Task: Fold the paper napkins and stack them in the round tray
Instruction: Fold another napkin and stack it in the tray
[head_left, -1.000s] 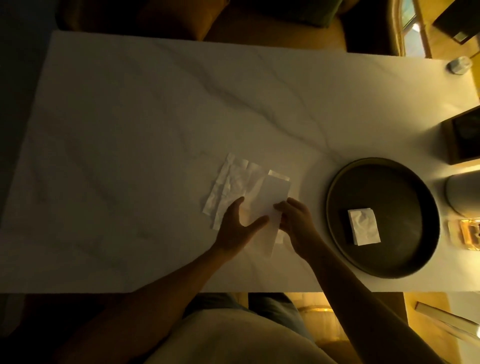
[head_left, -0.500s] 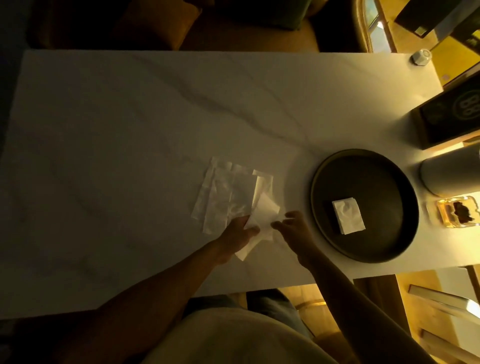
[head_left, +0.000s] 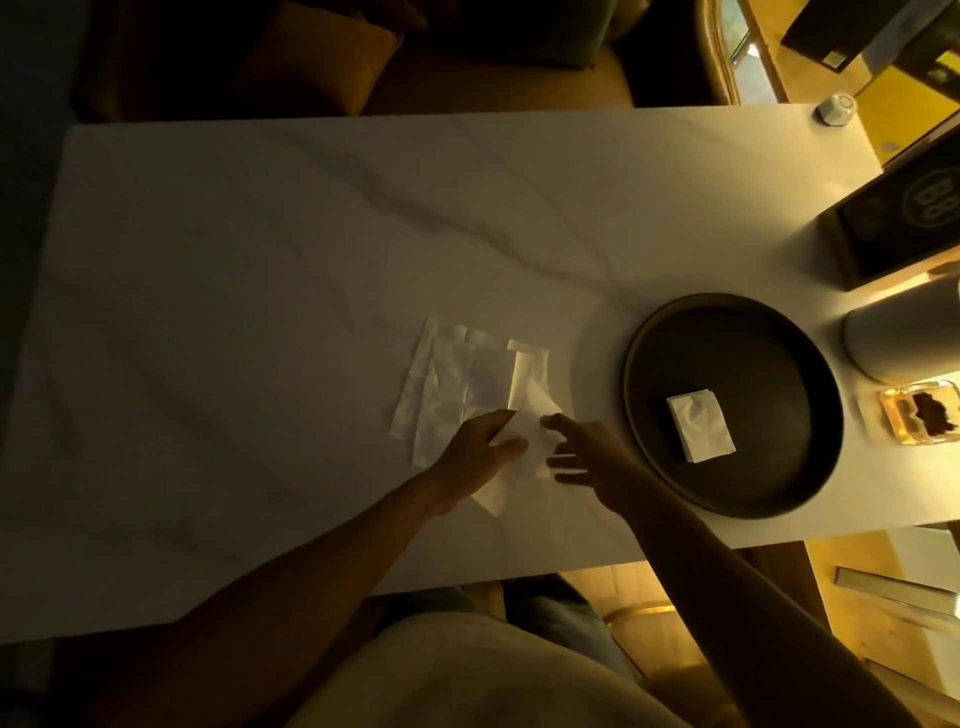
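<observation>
White napkin (head_left: 519, 447) now pinched in left hand (head_left: 480, 449) grip, right hand (head_left: 584, 457) released, fingers spread, round tray (head_left: 675, 499) unchanged.

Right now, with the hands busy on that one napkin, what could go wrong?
1. The napkin being folded is pinched by the left hand alone; the right hand is open beside it, so the fold may come out crooked.
2. It overlaps the loose napkins lying flat on the table, so a tug could drag them askew.
3. The folded napkin lies off-centre in the round tray; a careless drop could make a leaning stack.
</observation>
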